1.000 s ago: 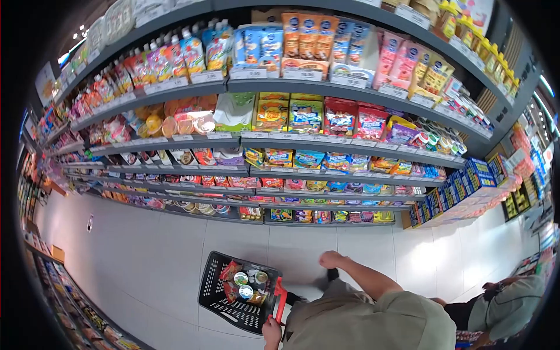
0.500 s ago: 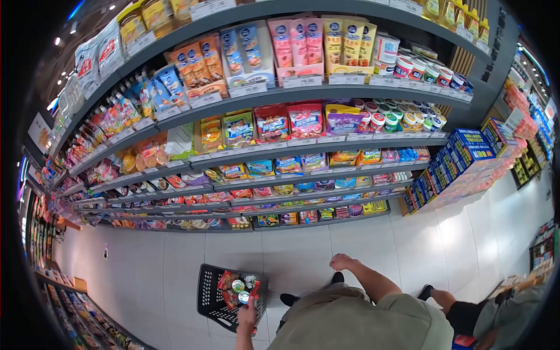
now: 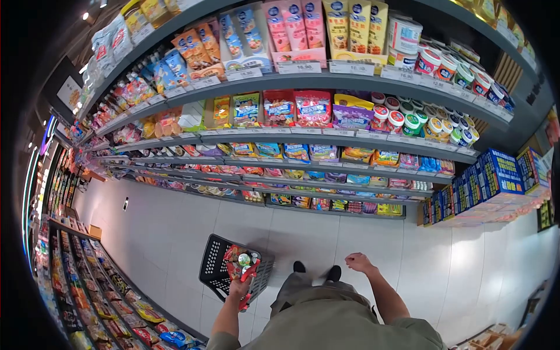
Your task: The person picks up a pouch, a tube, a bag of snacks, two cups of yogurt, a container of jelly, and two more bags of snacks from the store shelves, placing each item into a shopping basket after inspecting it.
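Note:
A dark grey shopping basket hangs low at the left of my body, with red packets and round-lidded tubs inside. My left hand is closed around the basket's red handle. To the right, held away from my body, my right hand has its fingers curled in; whether anything small is inside them cannot be made out. It touches neither the basket nor the shelves.
Curved shelves of candy bags and small tubs span the front. Stacked blue boxes stand at the right. Another rack of snack packets lies at lower left. Pale floor tiles lie between.
The view has shifted closer to the shelves, and the lower-left rack shows more. My left arm shows more, still holding the basket. The other person at the lower right has left the view.

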Action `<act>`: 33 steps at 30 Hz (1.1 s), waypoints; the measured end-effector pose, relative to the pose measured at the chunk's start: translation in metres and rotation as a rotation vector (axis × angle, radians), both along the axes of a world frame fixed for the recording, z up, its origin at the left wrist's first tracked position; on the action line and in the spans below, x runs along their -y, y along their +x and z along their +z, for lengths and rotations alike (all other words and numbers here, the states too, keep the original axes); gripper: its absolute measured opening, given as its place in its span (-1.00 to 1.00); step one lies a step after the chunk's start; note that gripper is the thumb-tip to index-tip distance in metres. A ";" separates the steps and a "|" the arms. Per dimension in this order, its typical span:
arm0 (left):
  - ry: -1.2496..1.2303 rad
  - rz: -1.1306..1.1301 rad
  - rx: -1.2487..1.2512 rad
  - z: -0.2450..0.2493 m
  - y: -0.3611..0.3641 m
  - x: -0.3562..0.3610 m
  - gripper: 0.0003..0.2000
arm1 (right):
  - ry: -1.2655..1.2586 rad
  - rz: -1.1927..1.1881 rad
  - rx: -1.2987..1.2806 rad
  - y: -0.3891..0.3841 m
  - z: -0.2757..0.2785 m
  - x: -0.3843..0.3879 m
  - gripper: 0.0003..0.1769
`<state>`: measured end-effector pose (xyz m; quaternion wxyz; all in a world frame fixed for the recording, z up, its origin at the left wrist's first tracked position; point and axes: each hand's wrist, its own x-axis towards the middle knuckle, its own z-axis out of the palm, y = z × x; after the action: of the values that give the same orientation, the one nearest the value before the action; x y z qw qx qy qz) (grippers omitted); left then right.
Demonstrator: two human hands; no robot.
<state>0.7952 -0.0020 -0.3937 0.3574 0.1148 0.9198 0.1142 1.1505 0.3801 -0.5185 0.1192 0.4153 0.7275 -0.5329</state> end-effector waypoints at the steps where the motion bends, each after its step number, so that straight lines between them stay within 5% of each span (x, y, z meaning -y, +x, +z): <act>1: -0.012 -0.010 0.006 -0.008 0.005 0.004 -0.29 | -0.012 -0.010 0.006 0.008 0.006 0.001 -0.64; 4: -0.020 -0.078 -0.063 -0.015 0.017 0.000 -0.35 | -0.046 -0.094 0.037 0.016 0.019 -0.006 -0.63; 8: -0.106 0.026 0.290 -0.019 0.025 -0.010 -0.44 | 0.055 -0.108 -0.019 0.015 0.023 -0.020 -0.63; 10: -0.229 -0.149 0.503 -0.016 0.024 -0.017 -0.49 | 0.143 -0.063 -0.064 0.005 0.037 -0.029 -0.64; 14: -0.302 -0.232 0.770 -0.024 0.020 -0.025 -0.57 | 0.157 -0.210 -0.294 -0.031 0.121 -0.072 -0.73; 18: -0.199 -0.725 0.741 -0.076 0.005 -0.021 -0.70 | 0.449 -0.370 -0.639 -0.073 0.237 -0.130 -0.78; 21: -0.168 -0.710 0.728 -0.116 -0.002 -0.008 -0.73 | 0.558 -0.584 -0.831 -0.107 0.316 -0.160 -0.81; 26: -0.068 -0.765 0.840 -0.160 -0.016 0.009 -0.73 | 0.880 -0.558 -0.835 -0.152 0.374 -0.199 -0.69; 33: 0.114 -0.637 0.935 -0.180 -0.064 -0.002 -0.72 | 1.122 -0.502 -0.779 -0.182 0.362 -0.243 -0.53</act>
<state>0.7310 -0.0004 -0.5742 0.7367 0.3431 0.5759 0.0889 0.9684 0.6234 -0.1565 -0.5053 0.3486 0.7637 -0.1999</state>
